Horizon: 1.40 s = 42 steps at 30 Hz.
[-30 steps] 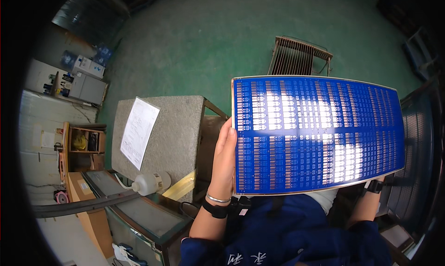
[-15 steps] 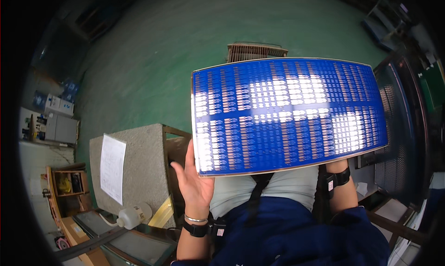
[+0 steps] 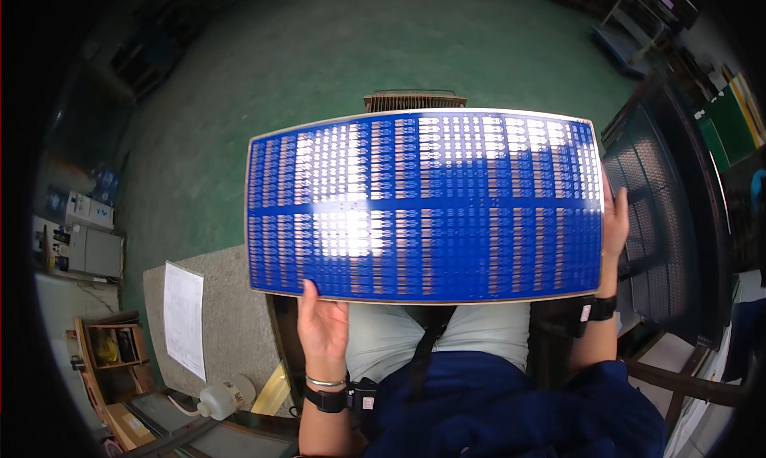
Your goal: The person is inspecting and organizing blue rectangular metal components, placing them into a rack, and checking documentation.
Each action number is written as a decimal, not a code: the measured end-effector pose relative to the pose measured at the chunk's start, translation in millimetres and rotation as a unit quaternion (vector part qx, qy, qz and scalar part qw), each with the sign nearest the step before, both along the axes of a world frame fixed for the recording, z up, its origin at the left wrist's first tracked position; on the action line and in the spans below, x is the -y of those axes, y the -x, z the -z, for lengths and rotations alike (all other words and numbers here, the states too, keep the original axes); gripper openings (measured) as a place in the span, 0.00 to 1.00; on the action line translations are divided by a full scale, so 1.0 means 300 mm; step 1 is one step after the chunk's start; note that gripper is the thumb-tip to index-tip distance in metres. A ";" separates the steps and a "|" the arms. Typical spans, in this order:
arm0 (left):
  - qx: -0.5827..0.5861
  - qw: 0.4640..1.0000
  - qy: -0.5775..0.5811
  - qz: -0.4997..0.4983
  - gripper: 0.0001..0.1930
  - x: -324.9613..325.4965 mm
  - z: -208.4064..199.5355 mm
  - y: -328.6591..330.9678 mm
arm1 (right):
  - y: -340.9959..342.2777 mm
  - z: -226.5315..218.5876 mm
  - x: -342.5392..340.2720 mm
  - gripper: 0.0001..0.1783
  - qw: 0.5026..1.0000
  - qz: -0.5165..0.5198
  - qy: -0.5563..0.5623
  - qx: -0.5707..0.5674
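Compared with half a second ago, the blue panel (image 3: 455,211) has shifted left in the frame and now fills its middle; the right hand (image 3: 613,225), earlier mostly hidden under the lower edge, shows at the right edge, while the left hand (image 3: 323,330) has gone from the lower-left corner to the lower edge near it. The left thumb lies over the panel's rim, the other fingers hidden behind, clamping it; the right fingers meet the right edge, but whether they close on it I cannot tell. The panel's long axis runs left to right, nearly level, its patterned, glare-streaked face turned to the camera. At lower left, a grey speckled bench (image 3: 239,298) carries a printed sheet (image 3: 183,318), with a white bottle (image 3: 219,400) and a yellow strip (image 3: 271,390) at its near end. Green floor (image 3: 319,51) spreads above, a slatted rack (image 3: 413,101) shows just past the panel's top edge, and a dark perforated frame (image 3: 650,195) stands at right.
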State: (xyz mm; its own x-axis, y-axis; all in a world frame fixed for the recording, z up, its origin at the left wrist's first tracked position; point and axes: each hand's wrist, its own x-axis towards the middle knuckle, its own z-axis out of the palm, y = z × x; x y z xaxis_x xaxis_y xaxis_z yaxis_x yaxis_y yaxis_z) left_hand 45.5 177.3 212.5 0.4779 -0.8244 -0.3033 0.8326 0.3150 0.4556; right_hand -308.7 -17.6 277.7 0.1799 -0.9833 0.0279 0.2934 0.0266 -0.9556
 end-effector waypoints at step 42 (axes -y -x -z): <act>0.218 0.971 -0.048 0.081 0.23 0.010 -0.166 0.070 | -0.236 0.152 -0.161 0.13 0.981 -0.164 -0.075 -0.065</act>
